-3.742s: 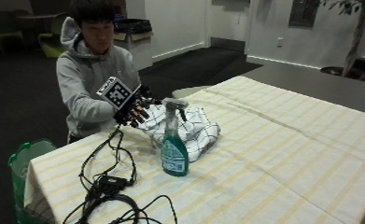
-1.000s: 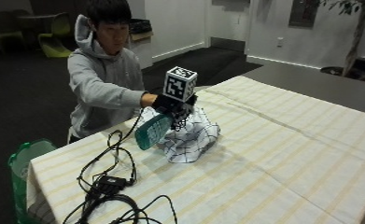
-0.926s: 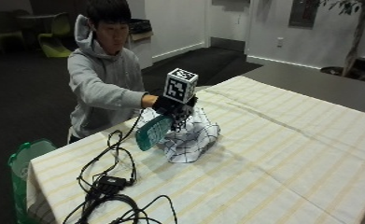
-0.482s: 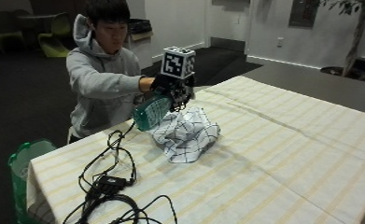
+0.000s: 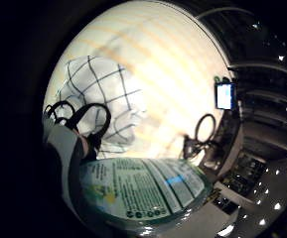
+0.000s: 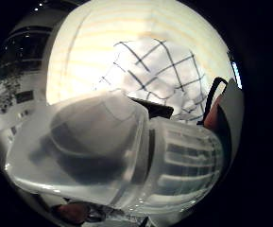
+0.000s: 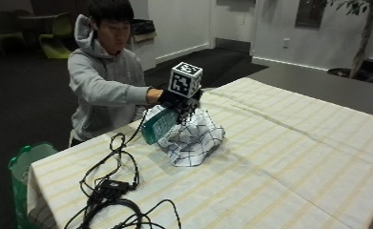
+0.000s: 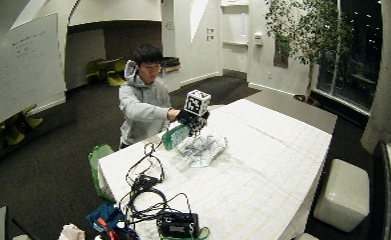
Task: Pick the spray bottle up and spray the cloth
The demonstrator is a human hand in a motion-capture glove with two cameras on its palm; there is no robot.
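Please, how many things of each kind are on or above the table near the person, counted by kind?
Spray bottle: 1
Checked cloth: 1
Bundle of black cables: 1
Total: 3

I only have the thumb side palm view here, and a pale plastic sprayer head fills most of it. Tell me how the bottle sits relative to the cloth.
Observer: In the outside view the gloved right hand holds the spray bottle off the table, tilted, with its teal body toward the person and its head over the checked cloth.
Operator: Report whether the cloth is flat.
Observer: No, it sits bunched in a heap on the striped tablecloth.
Operator: Say what else is on the table near it.
Observer: A tangle of black cables lies on the tablecloth, apart from the cloth, toward the table's corner.
Operator: Describe the bottle's body.
Observer: The little finger side palm view shows a printed label on it.
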